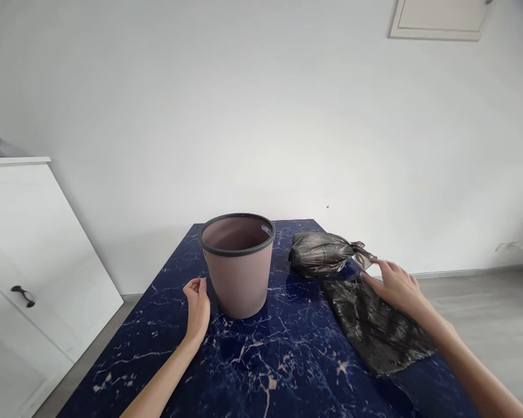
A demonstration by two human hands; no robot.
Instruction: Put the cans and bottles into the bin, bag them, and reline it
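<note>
A brownish-pink trash bin [240, 284] with a dark rim stands upright on the table. My left hand [197, 306] is beside its left side, fingers curled together, and I see nothing in them. To the right of the bin lies a filled black garbage bag [322, 254], its neck tied in a knot. My right hand [394, 284] is at the loose tail of that knot, thumb and index finger apart, fingertips touching or very near the tail. A flat black garbage bag [378, 325] is spread below my right hand and partly hidden by the forearm.
The dark blue marbled table [244, 377] has its far edge near a white wall [261, 116]. A white cabinet [30, 249] with a dark handle stands at the left. Grey floor [496, 313] shows to the right.
</note>
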